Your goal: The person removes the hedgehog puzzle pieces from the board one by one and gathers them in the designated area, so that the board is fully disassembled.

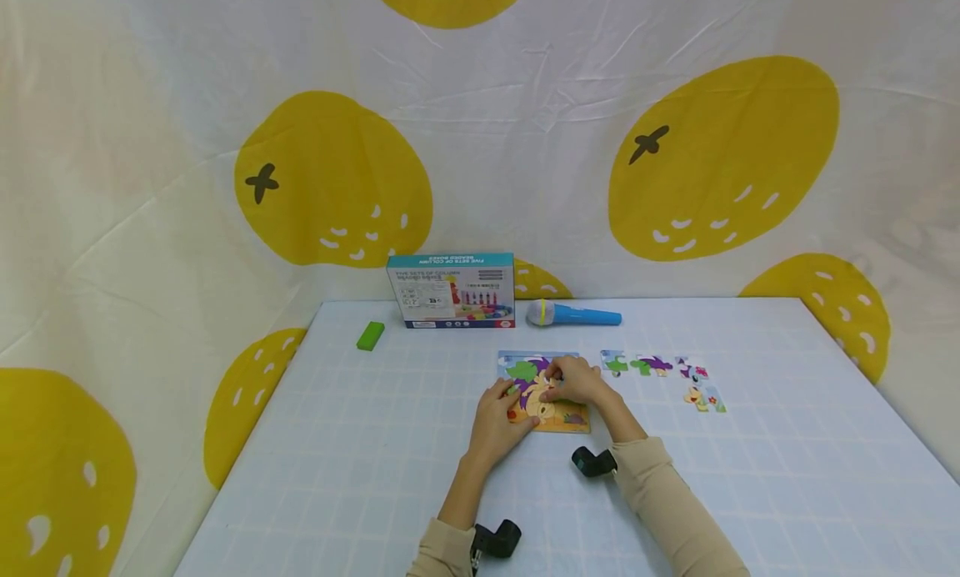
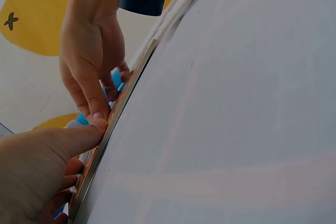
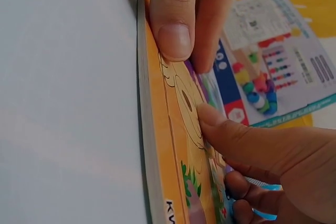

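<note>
A cartoon jigsaw puzzle (image 1: 564, 420) with an orange lower border lies flat on the table, partly covered by both hands. My left hand (image 1: 495, 423) rests on its left side, the thumb near the bottom edge and the fingers higher up. From the upper right, my right hand (image 1: 579, 383) bends its fingers down to the picture. In the right wrist view the right thumb (image 3: 212, 116) touches the puzzle surface (image 3: 184, 98). Whether a piece sits between thumb and index finger is hidden. Several loose puzzle pieces (image 1: 651, 364) lie to the right of the board.
A bead toy box (image 1: 457, 292) stands at the back of the table, beside a blue toy microphone (image 1: 585, 315). A green block (image 1: 371, 336) lies at the back left. Behind the table hangs a white cloth (image 1: 517, 143) with yellow fruit prints.
</note>
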`<move>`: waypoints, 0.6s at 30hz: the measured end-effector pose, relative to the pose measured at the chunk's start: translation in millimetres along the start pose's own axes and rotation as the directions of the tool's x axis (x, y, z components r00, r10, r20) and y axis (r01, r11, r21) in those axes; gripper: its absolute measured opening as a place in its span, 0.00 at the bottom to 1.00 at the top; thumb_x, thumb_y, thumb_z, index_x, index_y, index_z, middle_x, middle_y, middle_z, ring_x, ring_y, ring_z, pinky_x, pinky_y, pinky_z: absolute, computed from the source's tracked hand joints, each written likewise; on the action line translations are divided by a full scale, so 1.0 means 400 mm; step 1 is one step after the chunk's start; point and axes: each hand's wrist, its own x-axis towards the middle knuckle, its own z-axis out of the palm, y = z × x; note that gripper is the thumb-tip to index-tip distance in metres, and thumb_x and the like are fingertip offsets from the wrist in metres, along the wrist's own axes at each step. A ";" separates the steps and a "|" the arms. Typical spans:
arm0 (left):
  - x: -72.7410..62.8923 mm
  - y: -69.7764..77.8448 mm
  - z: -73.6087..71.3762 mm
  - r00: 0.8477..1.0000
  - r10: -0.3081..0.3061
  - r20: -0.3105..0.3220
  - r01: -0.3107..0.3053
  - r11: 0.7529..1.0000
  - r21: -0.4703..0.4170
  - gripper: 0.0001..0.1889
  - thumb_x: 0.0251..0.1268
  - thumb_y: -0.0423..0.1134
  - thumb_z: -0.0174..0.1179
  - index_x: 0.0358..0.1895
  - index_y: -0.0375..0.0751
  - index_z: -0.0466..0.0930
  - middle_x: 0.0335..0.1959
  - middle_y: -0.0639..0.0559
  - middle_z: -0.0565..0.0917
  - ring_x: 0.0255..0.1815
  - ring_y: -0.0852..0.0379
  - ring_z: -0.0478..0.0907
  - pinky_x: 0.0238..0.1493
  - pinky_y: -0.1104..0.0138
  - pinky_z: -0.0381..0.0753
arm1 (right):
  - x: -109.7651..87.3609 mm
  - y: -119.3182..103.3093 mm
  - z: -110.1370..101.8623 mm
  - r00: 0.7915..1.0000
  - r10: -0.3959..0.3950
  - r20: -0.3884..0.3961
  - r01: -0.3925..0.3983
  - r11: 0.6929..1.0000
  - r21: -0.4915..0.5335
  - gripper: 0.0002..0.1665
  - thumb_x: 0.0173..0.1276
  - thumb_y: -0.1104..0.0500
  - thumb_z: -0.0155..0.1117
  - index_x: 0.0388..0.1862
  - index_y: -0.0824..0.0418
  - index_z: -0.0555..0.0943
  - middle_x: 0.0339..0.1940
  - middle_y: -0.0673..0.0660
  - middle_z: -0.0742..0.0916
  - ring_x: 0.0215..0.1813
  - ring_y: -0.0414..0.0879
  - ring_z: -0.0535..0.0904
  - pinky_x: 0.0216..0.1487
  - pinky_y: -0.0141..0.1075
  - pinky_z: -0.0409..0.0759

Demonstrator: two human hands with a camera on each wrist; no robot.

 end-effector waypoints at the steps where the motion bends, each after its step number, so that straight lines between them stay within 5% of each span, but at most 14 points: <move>1: 0.000 0.000 0.000 1.000 0.001 -0.004 -0.001 1.000 -0.002 0.29 0.52 0.49 0.68 0.52 0.30 0.80 0.60 0.41 0.75 0.66 0.42 0.65 0.67 0.51 0.61 | -0.001 0.000 -0.001 1.000 0.000 -0.003 0.000 1.000 0.000 0.21 0.52 0.51 0.75 0.38 0.60 0.79 0.36 0.53 0.81 0.42 0.50 0.72 0.46 0.54 0.65; 18: -0.002 0.002 0.000 0.999 0.017 -0.027 -0.018 1.000 -0.019 0.29 0.51 0.48 0.69 0.51 0.29 0.80 0.59 0.40 0.75 0.65 0.41 0.66 0.67 0.50 0.62 | -0.024 -0.001 0.013 0.990 -0.045 -0.132 0.056 0.995 0.083 0.22 0.50 0.53 0.76 0.40 0.60 0.79 0.36 0.52 0.83 0.42 0.49 0.76 0.48 0.53 0.62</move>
